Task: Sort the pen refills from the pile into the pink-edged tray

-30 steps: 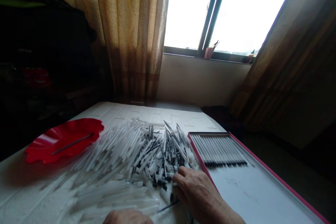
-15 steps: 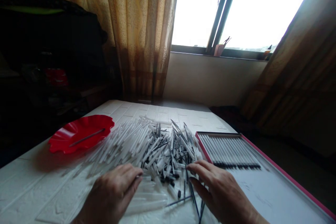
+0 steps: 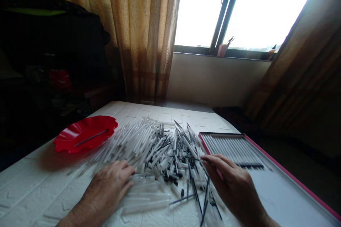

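Pen refill [image 3: 196, 159] pinched at the fingertips of the right hand [image 3: 236, 182], above heaped pen parts [image 3: 160, 161].
Head view: left of that pinch, the left hand [image 3: 108, 184] rests loosely curled beside clear tubes [image 3: 149, 204], gripping nothing visible; just right of it sits a tray [image 3: 282, 191] with rowed barrels [image 3: 229, 145]. Drawing out one refill seems in hand, calling next for a light lift clear of the tangle. Far left, a red label [image 3: 59, 78] is illegible.

L hand [image 3: 109, 181] palm-down, loosely curled; R hand [image 3: 231, 179] angled inward, pinch pos.
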Demonstrator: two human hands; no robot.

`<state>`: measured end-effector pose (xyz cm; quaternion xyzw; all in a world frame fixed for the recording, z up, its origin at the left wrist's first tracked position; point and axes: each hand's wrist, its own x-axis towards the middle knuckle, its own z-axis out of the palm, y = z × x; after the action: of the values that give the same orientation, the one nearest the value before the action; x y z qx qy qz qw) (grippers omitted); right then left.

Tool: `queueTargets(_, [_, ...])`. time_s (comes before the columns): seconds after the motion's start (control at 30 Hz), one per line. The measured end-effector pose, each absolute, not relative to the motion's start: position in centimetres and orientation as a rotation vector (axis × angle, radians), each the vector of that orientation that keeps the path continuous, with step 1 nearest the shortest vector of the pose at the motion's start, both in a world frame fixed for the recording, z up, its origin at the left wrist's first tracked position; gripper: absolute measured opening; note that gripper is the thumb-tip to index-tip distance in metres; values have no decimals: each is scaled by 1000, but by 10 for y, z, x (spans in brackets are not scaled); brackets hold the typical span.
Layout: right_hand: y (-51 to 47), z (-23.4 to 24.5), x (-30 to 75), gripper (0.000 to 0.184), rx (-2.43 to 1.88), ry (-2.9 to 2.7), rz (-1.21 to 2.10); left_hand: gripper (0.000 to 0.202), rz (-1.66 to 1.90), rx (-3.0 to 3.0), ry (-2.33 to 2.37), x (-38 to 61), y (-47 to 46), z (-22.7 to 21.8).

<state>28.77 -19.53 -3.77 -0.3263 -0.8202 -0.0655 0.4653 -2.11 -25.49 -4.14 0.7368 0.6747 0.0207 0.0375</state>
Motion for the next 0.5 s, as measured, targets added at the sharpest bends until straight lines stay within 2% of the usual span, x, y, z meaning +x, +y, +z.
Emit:
queueTargets(0.13, [-199,-38,288,12,-804,-1939,-115,20,151,2382,2050,-23,-254,-52])
queueTargets(0.23, [-202,-41,287,14,-807,-1892,-49,22,360,2468,2022,-27,-254,-58])
queueTargets(0.37, [-208,-48,279,17,-812,-1816,96,17,930,2382,1856,-28,-254,-51])
queueTargets(0.43, [-213,-51,271,18,-810,-1755,203,13,1240,2169,1728,-24,-256,-44])
queueTargets(0.5, [-220,-53,262,17,-829,-1653,371,15,1407,1826,1584,-18,-259,-39])
